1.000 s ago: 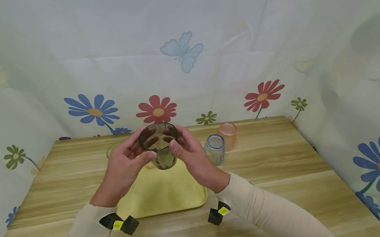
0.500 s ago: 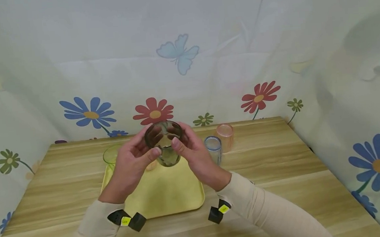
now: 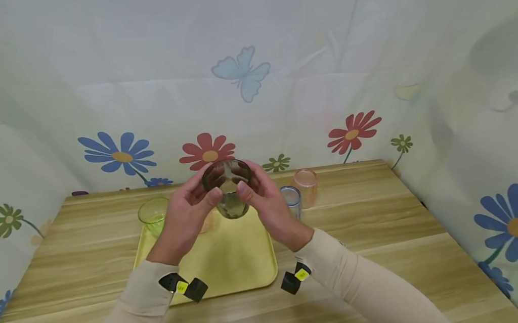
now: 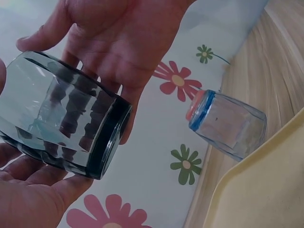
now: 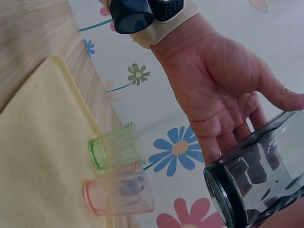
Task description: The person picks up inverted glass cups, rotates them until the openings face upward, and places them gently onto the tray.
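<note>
Both hands hold a dark grey glass [image 3: 229,207] between them, raised over a yellow tray [image 3: 231,270]. Its mouth faces up and toward me, and its thick base shows in both wrist views. My left hand [image 3: 185,213] grips the left side, thumb near the rim and fingers round the far side. On the opposite side my right hand [image 3: 271,201] mirrors that hold. Part of the far fingers shows through the tinted wall. In the left wrist view the right palm [image 4: 123,47] faces the glass, and the right wrist view shows the left palm [image 5: 223,80].
On the tray's far left stand a green glass [image 3: 153,210], mouth up, and a pale orange glass [image 5: 118,190], mostly behind my left hand in the head view. Right of the tray, a blue glass [image 3: 292,197] and a pink-orange glass [image 3: 308,188] stand upside down on the wooden table [image 3: 373,223].
Both hands have shifted slightly right and up with the grey glass, and it tilts a little more toward me. The green glass shows more from behind my left hand.
</note>
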